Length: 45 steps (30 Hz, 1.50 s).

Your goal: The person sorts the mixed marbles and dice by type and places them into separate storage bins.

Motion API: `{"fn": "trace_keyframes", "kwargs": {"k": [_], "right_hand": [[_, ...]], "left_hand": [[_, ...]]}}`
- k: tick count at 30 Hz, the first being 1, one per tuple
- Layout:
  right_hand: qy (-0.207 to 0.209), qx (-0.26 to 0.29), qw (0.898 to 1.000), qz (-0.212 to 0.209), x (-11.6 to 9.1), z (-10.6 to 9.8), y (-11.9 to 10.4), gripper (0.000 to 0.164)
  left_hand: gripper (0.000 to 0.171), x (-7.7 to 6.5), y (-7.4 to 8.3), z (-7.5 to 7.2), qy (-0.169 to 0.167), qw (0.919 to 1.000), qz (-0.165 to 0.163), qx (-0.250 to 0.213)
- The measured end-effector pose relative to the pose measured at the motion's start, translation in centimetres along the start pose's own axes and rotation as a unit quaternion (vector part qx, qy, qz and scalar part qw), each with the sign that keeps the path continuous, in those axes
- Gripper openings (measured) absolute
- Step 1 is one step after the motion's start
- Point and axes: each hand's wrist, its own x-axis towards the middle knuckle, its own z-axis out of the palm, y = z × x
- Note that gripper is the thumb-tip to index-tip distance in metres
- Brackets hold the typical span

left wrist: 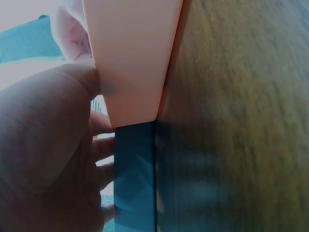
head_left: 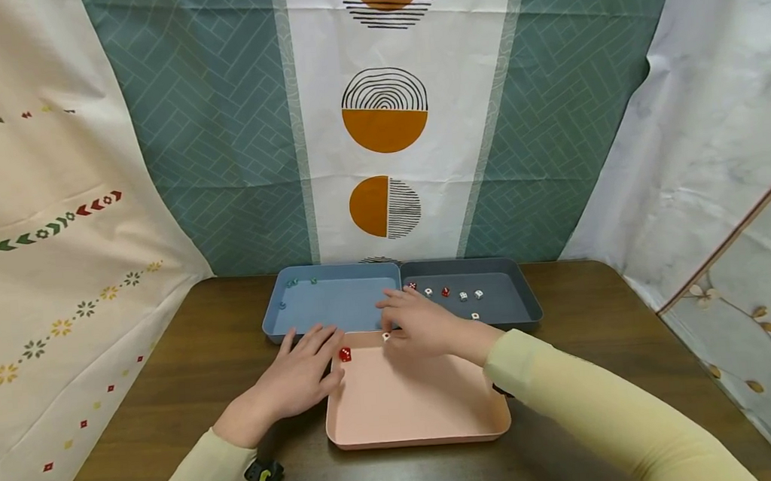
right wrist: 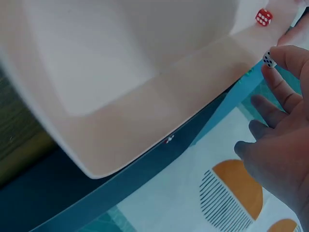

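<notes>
My right hand (head_left: 422,324) pinches a white die (right wrist: 269,60) with dark pips between thumb and index finger, over the far rim of the pink tray (head_left: 416,419). Its other fingers spread loosely in the right wrist view. A red die (head_left: 345,354) with white pips sits in that tray's far left corner. My left hand (head_left: 301,379) lies at the tray's left edge, fingers extended toward the blue tray. In the left wrist view its thumb (left wrist: 82,77) touches the pink wall.
Behind the pink tray stand a blue tray (head_left: 356,297) with several small teal dice (head_left: 291,282) and a dark grey tray (head_left: 509,299) with red dice (head_left: 445,292) and white dice (head_left: 463,295). All stand on a wooden table (head_left: 185,377). Patterned cloths hang behind and at both sides.
</notes>
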Motion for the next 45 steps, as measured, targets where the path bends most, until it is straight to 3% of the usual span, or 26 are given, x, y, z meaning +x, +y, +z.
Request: {"fn": "trace_keyframes", "kwargs": {"k": [7,28,45], "right_hand": [[-0.002,0.017,1.0,0.019,-0.8,-0.7,0.9,0.007],[0.027,-0.02,0.998,0.054,-2.5,-2.1,3.4,0.014],[0.033,-0.028,0.994,0.101,-2.6,-3.0,5.2,0.013]], "left_hand": [[0.066,-0.1,0.0,0.0,-0.011,0.9999,-0.007,0.009],[0.066,-0.1,0.1,-0.1,-0.006,0.9999,0.002,0.011],[0.065,-0.2,0.0,0.0,-0.002,0.9999,0.003,0.01]]}}
